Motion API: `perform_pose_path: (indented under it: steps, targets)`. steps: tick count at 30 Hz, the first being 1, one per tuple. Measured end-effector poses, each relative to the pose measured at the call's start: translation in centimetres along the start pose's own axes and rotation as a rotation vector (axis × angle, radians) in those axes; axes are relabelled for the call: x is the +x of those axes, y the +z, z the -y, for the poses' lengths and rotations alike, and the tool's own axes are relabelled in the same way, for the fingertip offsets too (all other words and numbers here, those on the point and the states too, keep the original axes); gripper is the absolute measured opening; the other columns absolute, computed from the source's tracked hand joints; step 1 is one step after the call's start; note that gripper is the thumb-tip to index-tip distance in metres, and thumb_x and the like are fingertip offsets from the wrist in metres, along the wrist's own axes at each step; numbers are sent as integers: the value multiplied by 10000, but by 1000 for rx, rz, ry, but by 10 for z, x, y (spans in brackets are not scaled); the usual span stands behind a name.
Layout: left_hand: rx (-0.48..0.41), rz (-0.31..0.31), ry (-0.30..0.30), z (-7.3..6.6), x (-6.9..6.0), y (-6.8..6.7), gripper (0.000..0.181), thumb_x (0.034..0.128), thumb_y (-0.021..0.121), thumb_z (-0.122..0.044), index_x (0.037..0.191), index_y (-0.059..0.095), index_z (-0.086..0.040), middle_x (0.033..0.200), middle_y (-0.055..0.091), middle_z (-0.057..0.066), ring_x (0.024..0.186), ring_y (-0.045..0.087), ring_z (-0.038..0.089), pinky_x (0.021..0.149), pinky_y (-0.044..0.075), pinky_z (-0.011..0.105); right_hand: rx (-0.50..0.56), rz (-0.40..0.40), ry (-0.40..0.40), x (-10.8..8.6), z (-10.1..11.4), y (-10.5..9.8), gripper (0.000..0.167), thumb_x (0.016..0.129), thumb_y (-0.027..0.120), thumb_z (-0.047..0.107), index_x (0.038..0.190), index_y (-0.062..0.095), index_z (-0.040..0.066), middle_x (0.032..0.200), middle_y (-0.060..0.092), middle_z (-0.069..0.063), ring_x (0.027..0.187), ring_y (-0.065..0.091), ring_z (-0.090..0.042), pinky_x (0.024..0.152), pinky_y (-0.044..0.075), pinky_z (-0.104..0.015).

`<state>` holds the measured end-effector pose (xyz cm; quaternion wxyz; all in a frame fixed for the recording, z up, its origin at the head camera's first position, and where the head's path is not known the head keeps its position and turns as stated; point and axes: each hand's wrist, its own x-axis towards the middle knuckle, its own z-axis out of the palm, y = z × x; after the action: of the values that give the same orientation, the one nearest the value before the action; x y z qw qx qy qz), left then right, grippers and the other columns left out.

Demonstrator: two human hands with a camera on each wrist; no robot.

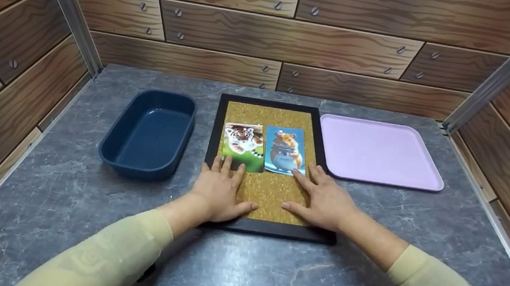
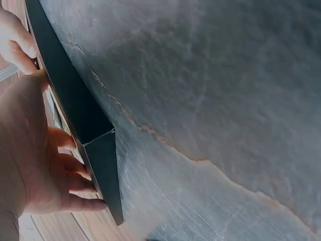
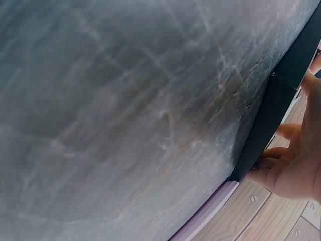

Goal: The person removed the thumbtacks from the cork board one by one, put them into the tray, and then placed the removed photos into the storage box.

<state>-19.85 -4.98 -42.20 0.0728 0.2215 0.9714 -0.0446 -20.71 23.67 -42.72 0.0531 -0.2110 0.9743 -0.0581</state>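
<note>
A cork board (image 1: 273, 198) in a black frame lies flat on the table, its upper half bearing two pictures side by side. The left one is a tiger cub picture (image 1: 243, 146); the right one is a hamster picture (image 1: 286, 152) on blue. My left hand (image 1: 220, 192) rests with spread fingers on the board's lower left, fingertips at the tiger picture's bottom edge. On the lower right rests my right hand (image 1: 327, 199), fingers spread, one fingertip at the hamster picture's lower corner. Both wrist views show the black frame's side (image 2: 75, 95) beneath the hands.
A deep dark blue tub (image 1: 148, 135) stands left of the board. To the right, a flat lilac tray (image 1: 380, 151) lies close against the frame. Wood-patterned walls (image 1: 226, 33) bound the grey marbled table (image 1: 246, 268) at the back and sides.
</note>
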Motion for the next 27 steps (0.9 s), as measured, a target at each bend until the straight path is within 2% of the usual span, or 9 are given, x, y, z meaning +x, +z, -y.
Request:
perform_pose_path:
  steps: [9,16,27]
  targets:
    - [8,-3,-4,-3,-5,1,1073,962,272,-880,1685,288,-87,1677,254,323,1526,292,538,1146,351,727,3,-13,-7,-5,2,0,990,950,501,822,1664,378,148,1674,250,-337,1541,255,-525,1170,353,-680]
    - [19,-4,-6,-5,-8,0,1070,963,271,-880,1683,294,-89,1674,258,325,1525,298,534,1145,349,731,9,16,14,-7,2,1,1001,943,494,835,1681,338,177,1706,196,-299,1565,206,-500,1178,330,-692]
    - [25,-16,-7,-9,-13,3,1068,965,280,-876,1676,312,-80,1662,284,331,1509,329,540,1134,360,736,0,7,9,-14,5,2,995,941,507,830,1670,368,167,1698,218,-307,1558,226,-503,1100,420,-709]
